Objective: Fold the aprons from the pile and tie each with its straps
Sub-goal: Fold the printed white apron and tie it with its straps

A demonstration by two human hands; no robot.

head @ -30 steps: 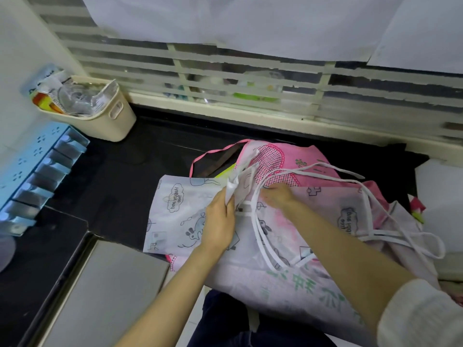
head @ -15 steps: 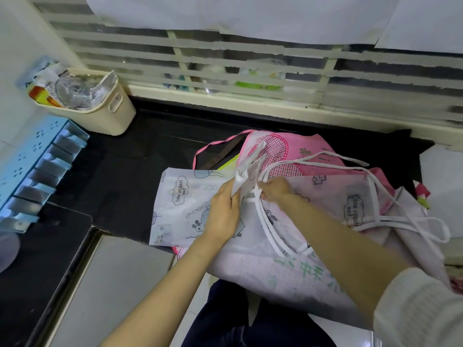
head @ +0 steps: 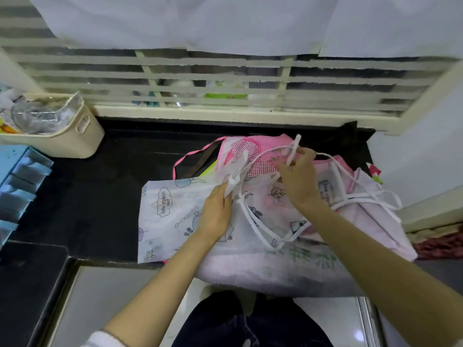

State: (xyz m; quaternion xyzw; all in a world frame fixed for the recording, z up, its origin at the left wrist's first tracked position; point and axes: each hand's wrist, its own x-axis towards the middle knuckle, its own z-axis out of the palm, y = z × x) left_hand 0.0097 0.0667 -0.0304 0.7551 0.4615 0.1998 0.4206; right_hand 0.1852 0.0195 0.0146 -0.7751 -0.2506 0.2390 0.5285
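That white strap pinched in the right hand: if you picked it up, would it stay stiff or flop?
Probably floppy: the white strap sags in loose loops across the white apron. Likely very light, since the right hand holds it with just a fingertip pinch. It may tangle, as several loops cross.

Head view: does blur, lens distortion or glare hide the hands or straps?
Head view: wide-angle bending curves the window bars toward the edges; light is flat, no hard shadows; the black counter shows little detail; left hand, right hand and white strap are slightly soft yet readable.
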